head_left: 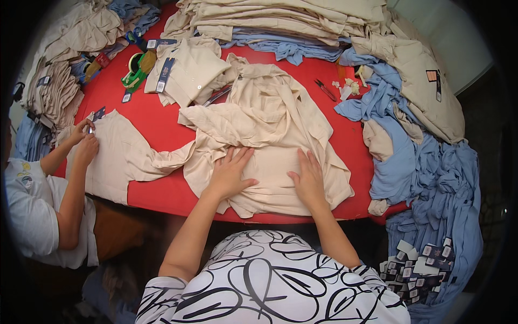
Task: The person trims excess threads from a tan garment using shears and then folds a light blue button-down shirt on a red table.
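Observation:
A rumpled beige shirt (270,129) is spread before me on the red table, its near part smoothed out and its far part bunched in folds. On the left of the smoothed part lies my left hand (233,174), palm down with fingers spread. My right hand (307,179) rests flat on the right side of the same cloth, thumb pointing inward. Neither hand grips the fabric. The shirt's left side meets the sleeve of another beige shirt (110,156), which a person at the left handles with both hands near its collar.
Folded beige shirts (280,19) are stacked at the back. A tagged folded shirt (189,70) lies beside a green tape dispenser (134,75). Red-handled snips (326,89) lie at the right. Blue garments (396,156) hang over the right edge, above many dark tags (418,275).

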A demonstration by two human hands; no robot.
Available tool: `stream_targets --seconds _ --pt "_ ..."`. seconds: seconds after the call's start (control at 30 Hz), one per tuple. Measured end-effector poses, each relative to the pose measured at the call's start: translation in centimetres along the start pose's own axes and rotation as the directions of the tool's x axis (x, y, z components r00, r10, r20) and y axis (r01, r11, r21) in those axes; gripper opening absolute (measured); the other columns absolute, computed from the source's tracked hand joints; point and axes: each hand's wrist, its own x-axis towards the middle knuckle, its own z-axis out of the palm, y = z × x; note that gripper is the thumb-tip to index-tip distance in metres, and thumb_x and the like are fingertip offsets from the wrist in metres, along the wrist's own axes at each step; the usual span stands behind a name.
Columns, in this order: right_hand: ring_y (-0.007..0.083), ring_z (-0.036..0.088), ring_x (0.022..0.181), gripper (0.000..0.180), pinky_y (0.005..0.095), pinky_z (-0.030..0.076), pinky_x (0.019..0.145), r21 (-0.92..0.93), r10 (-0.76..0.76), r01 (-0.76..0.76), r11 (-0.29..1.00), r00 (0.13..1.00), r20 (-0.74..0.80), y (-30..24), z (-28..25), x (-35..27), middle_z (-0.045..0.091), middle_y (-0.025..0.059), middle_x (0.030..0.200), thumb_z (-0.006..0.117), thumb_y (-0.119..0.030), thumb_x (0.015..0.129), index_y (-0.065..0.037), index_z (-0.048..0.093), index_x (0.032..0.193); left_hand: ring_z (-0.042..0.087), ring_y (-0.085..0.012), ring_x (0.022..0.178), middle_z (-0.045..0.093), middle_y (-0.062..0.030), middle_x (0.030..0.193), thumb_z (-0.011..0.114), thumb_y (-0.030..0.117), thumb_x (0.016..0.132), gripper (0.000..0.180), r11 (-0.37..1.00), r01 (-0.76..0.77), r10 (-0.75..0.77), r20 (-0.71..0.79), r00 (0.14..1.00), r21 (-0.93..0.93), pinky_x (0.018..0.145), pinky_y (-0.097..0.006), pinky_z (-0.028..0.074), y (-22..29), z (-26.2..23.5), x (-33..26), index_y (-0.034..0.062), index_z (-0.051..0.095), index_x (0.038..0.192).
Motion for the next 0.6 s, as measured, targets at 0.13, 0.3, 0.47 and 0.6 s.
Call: stream_targets --seconds 0.13,0.3,0.47,0.6 --pt "0.0308 0.055 0.120 0.053 0.0397 0.042 0.100 0.048 -0.027 0.023 0.999 0.997 0.079 1.6 -2.2 2.4 0.057 0.0203 0.129 0.070 -0.014 0.082 0.000 0.053 0.130 0.023 -0.0380 0.143 0.029 -0.0066 0.156 0.072 0.047 0.077 0.090 0.999 -0.032 0.032 0.025 0.999 -0.004 0.110 -0.053 0.023 -0.9 -0.5 0.4 0.0200 0.030 0.151" --pt "0.0162 0.065 0.082 0.031 0.0289 0.053 0.072 0.354 0.159 -0.082 0.932 0.968 -0.195 10.1 -5.9 10.3 0.068 0.0087 0.098 0.061 -0.014 0.091 0.001 0.062 0.118 0.034 -0.0384 0.135 0.045 -0.0084 0.145 0.072 0.042 0.079 0.069 0.986 -0.022 -0.018 -0.234 0.972 -0.166 0.107 -0.051 0.026 -0.1 0.8 1.2 0.0141 0.049 0.137" --pt "0.0121 0.061 0.073 0.023 0.0276 0.048 0.061 0.472 0.429 -0.195 0.860 0.778 -0.460 17.1 -10.2 18.2 0.066 0.0087 0.088 0.057 -0.015 0.093 -0.003 0.068 0.109 0.044 -0.0348 0.124 0.055 -0.0080 0.131 0.070 0.032 0.082 0.051 0.994 -0.071 0.021 -0.467 0.884 -0.089 0.100 -0.046 0.031 0.5 2.7 1.5 0.0122 0.059 0.127" --pt "0.0301 0.065 0.081 0.029 0.0387 0.049 0.073 0.233 0.369 -0.286 0.929 0.745 -0.556 21.3 -12.5 22.3 0.069 0.0173 0.092 0.054 -0.024 0.091 -0.003 0.072 0.101 0.046 -0.0332 0.123 0.055 -0.0075 0.130 0.070 0.023 0.082 0.047 0.987 -0.113 0.051 -0.449 0.892 -0.112 0.099 -0.044 0.032 0.2 2.4 1.2 0.0143 0.059 0.127"
